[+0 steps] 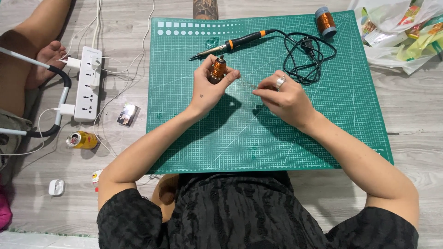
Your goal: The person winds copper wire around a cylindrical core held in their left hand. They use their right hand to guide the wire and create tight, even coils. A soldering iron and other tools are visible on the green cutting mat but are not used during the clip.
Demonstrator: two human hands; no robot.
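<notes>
— Two packages?
— A crumpled heap of clear and coloured plastic bags (401,34) far right of the fingers, and a small silvery packet (128,114) on the floor to their left.
— And the coil?
— A copper-wound coil (218,69), upright above the green cutting mat (277,133), gripped by the left hand (208,87); the right hand (284,97) fingers pinch its thin wire (247,84)

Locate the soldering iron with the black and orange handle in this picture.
In the head view, the soldering iron lies on the green cutting mat near its far edge, just beyond the left hand, its black cord coiled to the right.
</notes>
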